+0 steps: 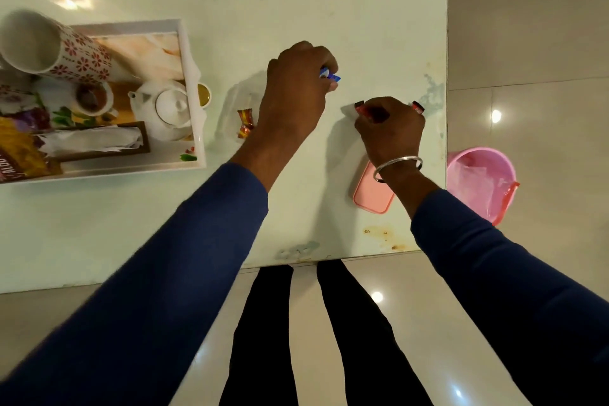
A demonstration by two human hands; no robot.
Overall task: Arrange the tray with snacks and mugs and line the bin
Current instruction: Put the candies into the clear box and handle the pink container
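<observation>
My left hand (298, 89) is curled over the middle of the white table (362, 26) and pinches a blue-and-white wrapped candy (329, 74). To its right, my right hand (389, 128) grips red-wrapped candies (360, 106) whose ends stick out on both sides of the fist. A red-and-yellow wrapped candy (245, 123) lies in a clear plastic container (232, 115) by my left wrist. The white tray (194, 102) at the left holds a red-flowered mug (56, 46), a white teapot (168, 107), a small cup (94, 97), a napkin holder (99, 140) and a snack packet (23, 152).
A pink lid (370, 193) lies on the table under my right wrist. A pink bin (481, 181) with a thin plastic liner inside stands on the tiled floor just past the table's right edge. My legs show below the table's near edge.
</observation>
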